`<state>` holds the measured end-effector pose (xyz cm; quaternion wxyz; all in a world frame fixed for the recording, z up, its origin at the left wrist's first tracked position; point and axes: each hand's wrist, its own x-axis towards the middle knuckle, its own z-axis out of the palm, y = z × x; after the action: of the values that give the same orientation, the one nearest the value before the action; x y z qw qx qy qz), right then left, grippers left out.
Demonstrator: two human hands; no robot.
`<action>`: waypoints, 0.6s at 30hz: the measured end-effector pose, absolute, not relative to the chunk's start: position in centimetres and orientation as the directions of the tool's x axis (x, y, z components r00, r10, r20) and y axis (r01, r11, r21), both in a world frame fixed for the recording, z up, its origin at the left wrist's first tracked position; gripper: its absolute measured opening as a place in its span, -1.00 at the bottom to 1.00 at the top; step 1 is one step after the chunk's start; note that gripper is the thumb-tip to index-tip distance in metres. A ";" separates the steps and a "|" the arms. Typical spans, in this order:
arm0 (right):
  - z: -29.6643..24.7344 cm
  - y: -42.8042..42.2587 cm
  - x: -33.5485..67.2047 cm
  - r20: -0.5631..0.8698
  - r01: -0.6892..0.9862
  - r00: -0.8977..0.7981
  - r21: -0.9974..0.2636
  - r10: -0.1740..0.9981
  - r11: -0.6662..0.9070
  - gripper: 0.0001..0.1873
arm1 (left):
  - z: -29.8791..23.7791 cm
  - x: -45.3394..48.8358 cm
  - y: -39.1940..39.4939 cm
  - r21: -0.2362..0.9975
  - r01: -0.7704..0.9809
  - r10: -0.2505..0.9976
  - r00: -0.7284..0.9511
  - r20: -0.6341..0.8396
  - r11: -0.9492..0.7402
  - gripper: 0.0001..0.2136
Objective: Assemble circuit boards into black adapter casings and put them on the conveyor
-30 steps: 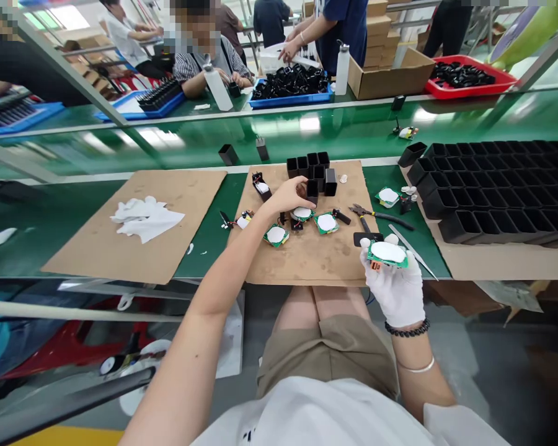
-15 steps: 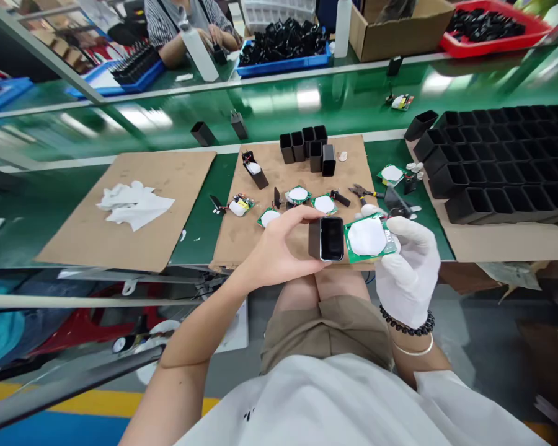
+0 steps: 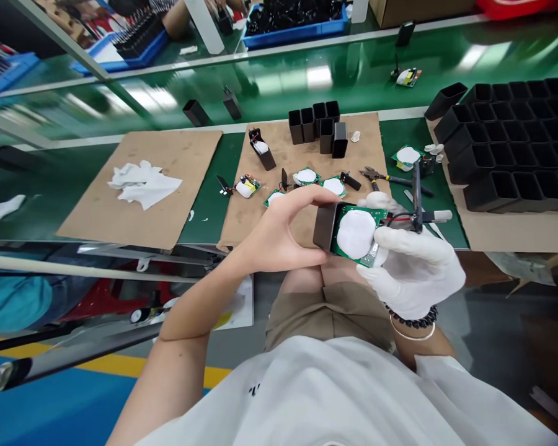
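My bare left hand [image 3: 279,235] grips a small black plastic housing [image 3: 324,224] by its sides, above my lap at the bench's front edge. My gloved right hand [image 3: 413,266] holds a green circuit board [image 3: 358,234] with a round white pad, its end at the housing's open mouth. Red and black wires run from the board to a black plug part [image 3: 417,197] above my right hand. Several more boards with white pads [image 3: 333,186] lie on the cardboard mat [image 3: 302,155], and a cluster of empty black housings [image 3: 318,127] stands at its far edge.
Rows of black housings [image 3: 511,148] fill the right side. Pliers [image 3: 390,179] lie beside the mat. A second cardboard mat [image 3: 144,192] on the left carries white cloths [image 3: 144,184]. A green conveyor belt [image 3: 279,80] runs behind, with other people's blue trays [image 3: 292,28] beyond it.
My left hand picked a black housing off the mat and brought it to the board in my right hand. The board's end now meets the housing's opening; both hands came nearer my body.
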<state>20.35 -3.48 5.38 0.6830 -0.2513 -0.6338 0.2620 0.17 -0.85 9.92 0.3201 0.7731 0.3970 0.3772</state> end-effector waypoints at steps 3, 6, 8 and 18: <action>5.5 -3.6 21.0 0.738 -0.108 -0.003 -0.671 0.675 0.734 -0.50 | 10.3 0.3 -0.7 0.792 0.353 0.842 0.417 0.343 -0.498 -0.51; 5.7 -3.4 21.4 0.723 -0.112 -0.070 -0.690 0.687 0.715 -0.46 | 10.6 0.5 -0.6 0.787 0.361 0.837 0.434 0.333 -0.500 -0.53; 5.8 -3.3 21.6 0.740 -0.098 -0.075 -0.673 0.669 0.733 -0.50 | 10.8 0.5 -0.5 0.788 0.372 0.840 0.442 0.314 -0.491 -0.53; 5.9 -3.1 21.8 0.788 0.065 -0.039 -0.612 0.615 0.788 -0.58 | 10.5 0.6 -0.1 0.803 0.344 0.839 0.440 0.320 -0.486 -0.51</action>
<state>21.76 -3.10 5.85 0.6479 -0.2468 -0.6887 0.2123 0.63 -0.15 10.52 0.3357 0.7794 0.3796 0.3685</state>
